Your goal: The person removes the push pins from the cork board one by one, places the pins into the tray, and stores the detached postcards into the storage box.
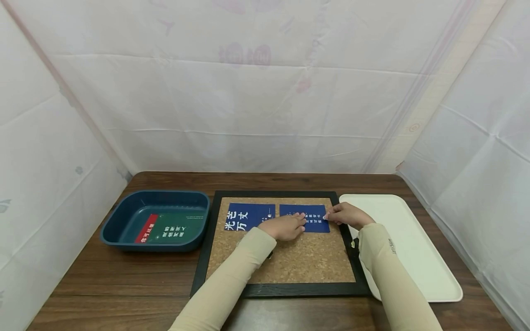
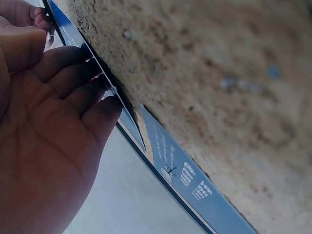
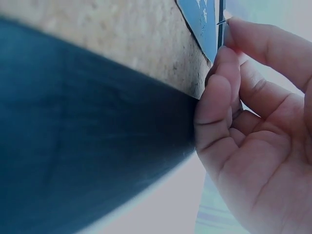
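On a black-framed cork board (image 1: pixel 306 264) lie two dark blue cards with white characters. My left hand (image 1: pixel 285 226) presses its fairly straight fingers on the right blue card (image 1: pixel 291 210). In the left wrist view, the same hand (image 2: pixel 53 126) shows its palm, and the card's near corner lifts slightly from the cork. At that card's right edge, my right hand (image 1: pixel 348 215) pinches a thumbtack (image 3: pixel 223 21) between thumb and finger, its point toward the card. Another thumbtack (image 2: pixel 167 174) stands in the right edge of the left blue card (image 1: pixel 256 216).
A blue plastic basin (image 1: pixel 155 246) at the left holds a green and red card (image 1: pixel 169 228). At the right, a cream tray (image 1: pixel 414 257) lies against the board's frame. White sheeting (image 1: pixel 265 101) encloses the wooden table (image 1: pixel 124 276) at the back and sides.
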Demonstrator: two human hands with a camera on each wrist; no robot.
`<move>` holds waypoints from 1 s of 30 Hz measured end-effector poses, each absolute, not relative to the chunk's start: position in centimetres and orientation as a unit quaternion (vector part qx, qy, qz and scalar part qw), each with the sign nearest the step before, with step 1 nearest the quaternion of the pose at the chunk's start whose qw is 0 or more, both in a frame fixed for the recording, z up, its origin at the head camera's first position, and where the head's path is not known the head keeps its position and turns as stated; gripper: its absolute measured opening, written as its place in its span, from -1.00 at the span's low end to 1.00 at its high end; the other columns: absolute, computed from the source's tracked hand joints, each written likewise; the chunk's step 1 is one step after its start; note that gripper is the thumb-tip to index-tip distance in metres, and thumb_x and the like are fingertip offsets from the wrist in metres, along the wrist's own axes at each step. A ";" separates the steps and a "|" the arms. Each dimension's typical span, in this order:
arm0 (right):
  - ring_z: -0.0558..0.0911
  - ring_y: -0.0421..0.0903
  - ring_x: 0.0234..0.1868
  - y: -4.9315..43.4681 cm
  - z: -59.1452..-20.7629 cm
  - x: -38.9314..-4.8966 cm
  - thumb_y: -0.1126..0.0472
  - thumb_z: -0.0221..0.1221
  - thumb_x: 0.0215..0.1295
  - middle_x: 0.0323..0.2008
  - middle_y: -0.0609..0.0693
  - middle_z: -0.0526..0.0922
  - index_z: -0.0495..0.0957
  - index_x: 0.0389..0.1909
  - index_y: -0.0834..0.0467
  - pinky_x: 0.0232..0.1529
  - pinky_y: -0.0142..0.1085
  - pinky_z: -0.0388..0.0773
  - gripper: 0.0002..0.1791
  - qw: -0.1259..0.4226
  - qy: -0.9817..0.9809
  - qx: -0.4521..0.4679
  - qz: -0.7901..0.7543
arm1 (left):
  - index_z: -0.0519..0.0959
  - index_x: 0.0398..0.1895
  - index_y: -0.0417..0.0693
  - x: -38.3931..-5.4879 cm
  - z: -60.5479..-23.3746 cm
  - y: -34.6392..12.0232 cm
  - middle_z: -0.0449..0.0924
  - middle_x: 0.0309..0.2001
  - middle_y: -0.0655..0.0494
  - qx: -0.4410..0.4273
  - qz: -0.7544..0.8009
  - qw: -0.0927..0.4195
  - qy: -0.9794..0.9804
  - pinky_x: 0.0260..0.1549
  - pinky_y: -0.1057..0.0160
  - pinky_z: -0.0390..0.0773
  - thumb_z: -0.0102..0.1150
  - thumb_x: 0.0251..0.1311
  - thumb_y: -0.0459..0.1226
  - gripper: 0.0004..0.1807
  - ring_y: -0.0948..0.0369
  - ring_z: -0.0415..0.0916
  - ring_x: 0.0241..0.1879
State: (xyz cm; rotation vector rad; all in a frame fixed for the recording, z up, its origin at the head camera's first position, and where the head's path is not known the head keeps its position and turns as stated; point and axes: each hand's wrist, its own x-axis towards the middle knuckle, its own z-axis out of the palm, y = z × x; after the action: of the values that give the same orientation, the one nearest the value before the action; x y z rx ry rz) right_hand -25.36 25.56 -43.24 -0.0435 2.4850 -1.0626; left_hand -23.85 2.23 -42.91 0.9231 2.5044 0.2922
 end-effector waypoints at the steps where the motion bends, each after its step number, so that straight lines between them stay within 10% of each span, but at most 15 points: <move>1: 0.48 -0.11 -0.33 25.6 -43.3 -25.4 0.20 0.12 0.34 -0.41 -0.02 0.57 0.62 -0.25 0.32 -0.21 -0.30 0.47 -0.76 0.217 0.898 -0.017 -0.383 | 0.15 0.49 0.06 -23.8 -42.9 2.2 -0.03 0.53 0.18 0.335 0.106 0.226 0.908 0.47 0.21 0.02 -0.32 0.52 -0.08 -0.48 0.22 -0.10 0.52; 30: 0.47 -0.10 -0.26 27.5 -42.6 -24.4 0.15 0.11 0.36 -0.27 0.03 0.60 0.63 -0.20 0.30 -0.20 -0.30 0.49 -0.73 0.226 0.893 -0.033 -0.389 | 0.13 0.49 0.06 -24.0 -43.4 2.0 -0.05 0.53 0.18 0.340 0.114 0.224 0.906 0.47 0.22 0.00 -0.35 0.53 -0.07 -0.48 0.22 -0.12 0.52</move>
State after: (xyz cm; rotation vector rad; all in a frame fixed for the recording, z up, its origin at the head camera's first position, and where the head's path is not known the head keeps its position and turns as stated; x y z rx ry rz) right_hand -24.43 27.47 -42.59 -0.0910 2.4606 -1.0720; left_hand -23.97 2.03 -43.36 0.9380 2.5013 0.3146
